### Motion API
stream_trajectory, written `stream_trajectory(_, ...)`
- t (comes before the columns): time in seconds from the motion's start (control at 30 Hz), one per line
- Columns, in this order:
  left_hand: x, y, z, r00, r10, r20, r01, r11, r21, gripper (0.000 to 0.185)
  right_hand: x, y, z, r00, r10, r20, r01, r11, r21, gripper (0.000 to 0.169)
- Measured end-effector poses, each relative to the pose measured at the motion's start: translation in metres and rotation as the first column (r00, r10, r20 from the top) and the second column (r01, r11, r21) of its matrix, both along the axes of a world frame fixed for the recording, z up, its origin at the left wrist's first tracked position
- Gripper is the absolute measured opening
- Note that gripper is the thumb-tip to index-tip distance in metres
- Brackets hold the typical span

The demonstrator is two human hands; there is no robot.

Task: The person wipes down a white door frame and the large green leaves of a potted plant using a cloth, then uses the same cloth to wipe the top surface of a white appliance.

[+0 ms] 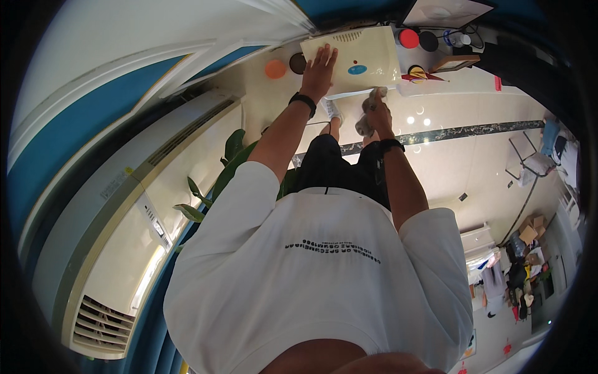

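Note:
My left hand (321, 70) rests with its fingers spread on the left part of a cream plastic casing (373, 51), which bears vent slots, a small red dot and a blue oval badge. My right hand (380, 114) grips a crumpled grey-brown cloth (365, 125). One end of the cloth is at the casing's near edge, beside its right corner; whether it touches is hard to tell. The rest hangs below my fingers. Both wrists wear dark bands.
An orange round object (275, 69) and a dark one (297, 63) lie left of the casing. To its right are a red lid (409, 38), a black lid (428, 41), a plastic bottle (455, 38), a small flag (426, 77) and a wooden frame (454, 63). An air conditioner (126, 233) and plant (233, 161) stand left.

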State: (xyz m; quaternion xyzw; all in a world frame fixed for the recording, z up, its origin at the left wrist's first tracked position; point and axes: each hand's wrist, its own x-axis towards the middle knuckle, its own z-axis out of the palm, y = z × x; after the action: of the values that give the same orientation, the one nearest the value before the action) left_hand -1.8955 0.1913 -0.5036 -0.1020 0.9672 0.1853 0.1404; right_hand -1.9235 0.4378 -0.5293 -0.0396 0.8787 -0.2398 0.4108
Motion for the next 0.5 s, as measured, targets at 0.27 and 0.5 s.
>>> stream_trajectory(0.27,-0.001,-0.001,0.0,0.999,0.028,0.027,-0.028,0.999,0.016,0.11,0.038,-0.042,0.007,0.967,0.251,-0.051,-0.256,0.954,-0.154,0.077)
stream_trajectory(0.5,-0.001,-0.001,0.0,1.0,0.021,0.009,-0.021,1.0,0.015,0.109,-0.02,-0.019,-0.016,0.991,-0.074,-0.114,0.063,0.993,-0.095,0.056)
